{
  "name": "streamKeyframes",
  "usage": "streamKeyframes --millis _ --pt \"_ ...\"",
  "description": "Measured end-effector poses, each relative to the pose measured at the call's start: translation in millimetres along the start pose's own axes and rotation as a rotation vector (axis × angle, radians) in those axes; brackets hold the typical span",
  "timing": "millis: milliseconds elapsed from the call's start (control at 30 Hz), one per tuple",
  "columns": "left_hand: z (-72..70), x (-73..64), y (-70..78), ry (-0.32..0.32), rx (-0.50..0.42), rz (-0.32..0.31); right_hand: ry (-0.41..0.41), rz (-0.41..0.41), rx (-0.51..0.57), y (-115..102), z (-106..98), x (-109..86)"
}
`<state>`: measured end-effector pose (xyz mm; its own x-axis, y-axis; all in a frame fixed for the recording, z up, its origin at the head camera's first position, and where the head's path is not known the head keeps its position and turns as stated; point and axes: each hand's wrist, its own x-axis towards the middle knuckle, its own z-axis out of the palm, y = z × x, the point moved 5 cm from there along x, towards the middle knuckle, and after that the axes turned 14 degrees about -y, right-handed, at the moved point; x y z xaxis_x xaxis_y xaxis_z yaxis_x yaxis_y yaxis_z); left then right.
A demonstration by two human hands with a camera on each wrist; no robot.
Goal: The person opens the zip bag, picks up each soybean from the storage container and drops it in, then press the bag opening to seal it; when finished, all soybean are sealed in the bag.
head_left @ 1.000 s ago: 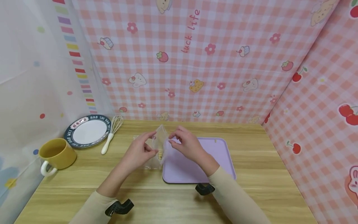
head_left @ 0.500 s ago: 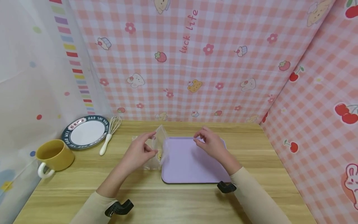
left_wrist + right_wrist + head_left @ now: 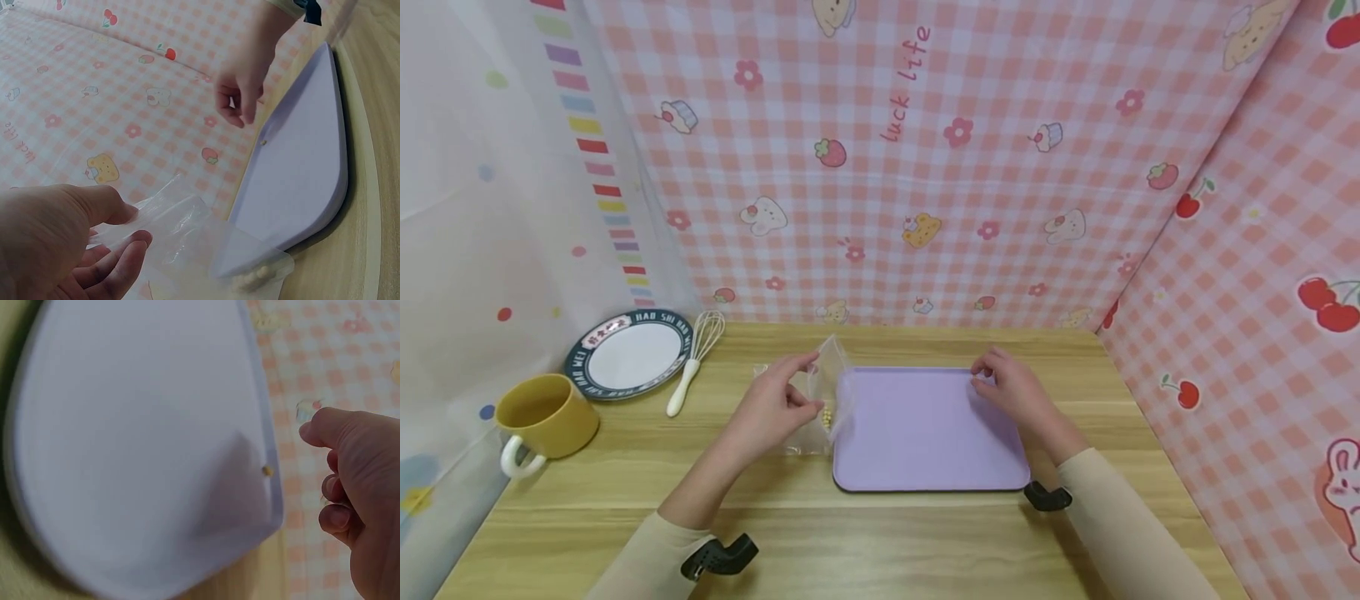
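Note:
My left hand [image 3: 778,400] pinches a clear plastic bag [image 3: 841,387] between thumb and fingers, at the left edge of a lilac tray [image 3: 917,446]. Small yellow beads [image 3: 827,417] lie gathered low in the bag; in the left wrist view they appear as a pale cluster [image 3: 253,278]. Over the tray's far right corner hovers my right hand [image 3: 1018,396], its fingers loosely bent and nothing visible between them. By the tray's rim near that hand lies a tiny yellow piece [image 3: 267,470]; the hand hides it in the head view.
On the left of the wooden table [image 3: 880,542] stand a yellow mug [image 3: 561,425] with a white handle and a dark-rimmed white plate [image 3: 640,354]. A whisk [image 3: 688,379] lies beside the plate. Checked cloth walls [image 3: 880,183] close off the back and right.
My right hand has moved right, from beside the bag across the tray to its far right corner. My left hand keeps hold of the bag in the same place.

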<state>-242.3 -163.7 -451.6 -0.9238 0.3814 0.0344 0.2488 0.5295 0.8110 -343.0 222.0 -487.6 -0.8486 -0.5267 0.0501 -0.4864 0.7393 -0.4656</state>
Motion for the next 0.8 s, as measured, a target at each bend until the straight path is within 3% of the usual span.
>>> streamKeyframes --millis 300,800 --pt "-0.7 -1.9 1.0 -0.005 -0.009 -0.001 -0.036 0.053 -0.031 22.8 6.2 3.8" --pt "-2.6 -2.3 2.7 -0.002 0.007 -0.001 -0.081 0.079 -0.087 27.9 13.0 12.7"
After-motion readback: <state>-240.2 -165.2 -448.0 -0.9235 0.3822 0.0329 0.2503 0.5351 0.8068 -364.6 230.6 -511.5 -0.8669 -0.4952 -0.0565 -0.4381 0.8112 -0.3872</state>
